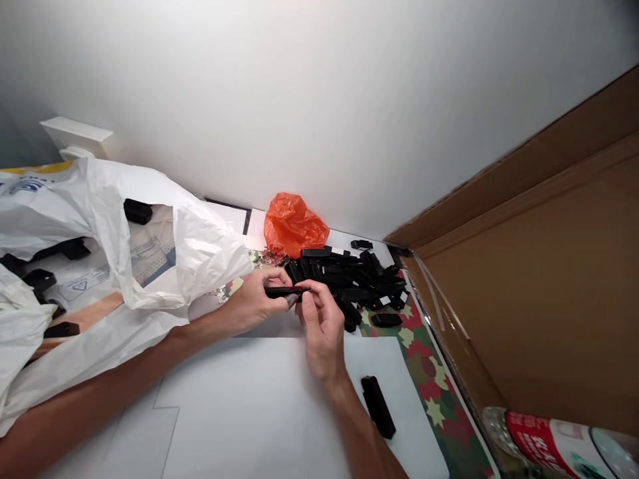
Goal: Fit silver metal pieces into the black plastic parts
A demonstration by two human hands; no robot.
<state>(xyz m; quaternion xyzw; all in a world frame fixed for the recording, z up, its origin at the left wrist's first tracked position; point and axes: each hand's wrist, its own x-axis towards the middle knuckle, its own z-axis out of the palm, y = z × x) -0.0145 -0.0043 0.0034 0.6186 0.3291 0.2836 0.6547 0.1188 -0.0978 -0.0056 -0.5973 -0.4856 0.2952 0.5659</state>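
My left hand (pixel 255 303) is closed around a slim, dark, elongated plastic part (pixel 279 291), held level above the work surface. At the other end of this part, the thumb and fingers of my right hand (pixel 322 319) pinch together. Whether a smaller piece sits between those fingertips is hidden. Just beyond both hands lies a heap of black plastic parts (pixel 364 273), some with small white labels. One separate black block (pixel 378 407) rests on the white sheet (pixel 239 406), beside my right forearm.
A white plastic bag (pixel 200 259) with black parts inside lies open at left. Behind the heap is a crumpled orange bag (pixel 293 225), with tiny bits near it. A cardboard wall (pixel 549 266) rises at right, near a red-labelled bottle (pixel 544 439). Camouflage-patterned cloth (pixel 434 399) borders the sheet.
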